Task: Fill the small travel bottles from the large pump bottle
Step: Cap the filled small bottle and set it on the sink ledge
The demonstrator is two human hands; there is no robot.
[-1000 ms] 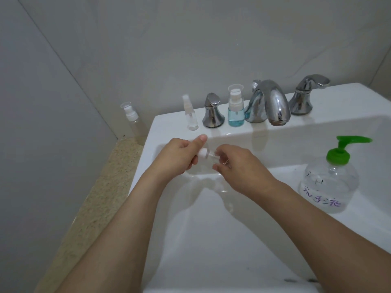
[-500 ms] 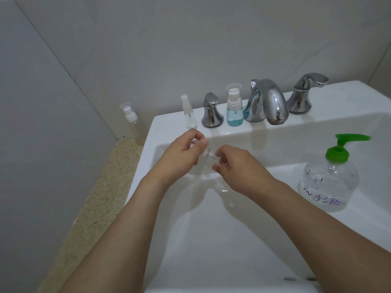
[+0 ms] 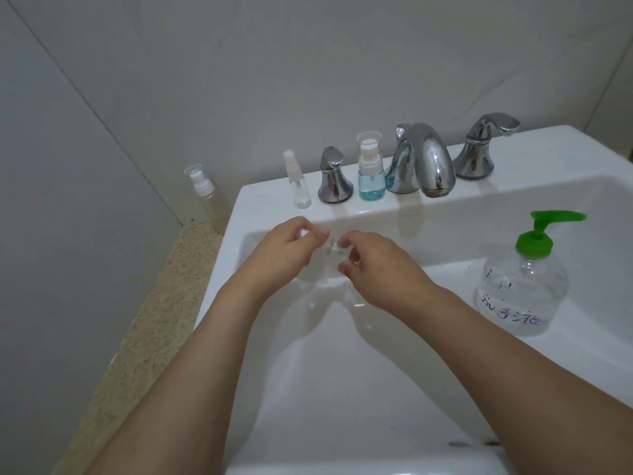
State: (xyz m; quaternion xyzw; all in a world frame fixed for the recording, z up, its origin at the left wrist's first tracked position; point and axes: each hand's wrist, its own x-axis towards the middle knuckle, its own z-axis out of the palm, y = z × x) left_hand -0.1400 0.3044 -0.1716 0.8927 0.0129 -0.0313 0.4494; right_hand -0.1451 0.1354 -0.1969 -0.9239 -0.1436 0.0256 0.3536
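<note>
**Both hands on a small clear bottle over the basin**

While the large pump bottle (image 3: 523, 286) stands upright at the right, inside the white sink (image 3: 342, 389), both hands meet over the far left part of the basin. The left hand (image 3: 286, 255) has its fingers curled, thumb and fingertips pinching the left end of a small clear travel bottle (image 3: 331, 247) — much of it is hidden by the fingers, and its clear body is hard to make out against the white basin. The right hand (image 3: 378, 269) pinches the bottle's right end between thumb and forefinger, its other fingers bent beneath. The bottle lies roughly level between the two hands, above the basin and touching nothing else.

The pump bottle has a green pump head with its spout pointing right, a clear round body and purple handwriting on its near side; it stands well apart from the hands.

On the sink's far ledge, from left to right: a small clear spray bottle (image 3: 299, 181), a chrome left tap handle (image 3: 334, 178), a small bottle of blue liquid (image 3: 371, 171) under a clear cap, the chrome spout (image 3: 423, 164) and a chrome right tap handle (image 3: 479, 147). Further left, off the sink, a taller clear bottle (image 3: 205, 192) stands on the speckled bench (image 3: 137, 337) by the wall corner.
</note>
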